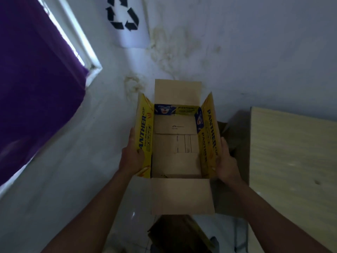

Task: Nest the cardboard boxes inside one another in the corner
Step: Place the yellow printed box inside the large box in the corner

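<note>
An open cardboard box (182, 196) with yellow "PANTHER CUP" side flaps fills the centre of the head view, its four flaps spread outward. My left hand (132, 154) grips the left yellow flap, thumb on the flap's printed face. My right hand (226, 161) holds the right yellow flap from outside. Inside, the plain brown bottom flaps (175, 143) show, and the box holds nothing. A second, darker cardboard box (235, 143) stands just behind and to the right of it. Another dark piece of cardboard (175, 232) lies below the near flap.
A stained white wall (237, 42) meets a second wall in the corner behind the box. A recycling-sign sheet (127, 21) hangs there. A purple curtain (32, 79) covers a window at left. A pale wooden board (291, 161) stands at right.
</note>
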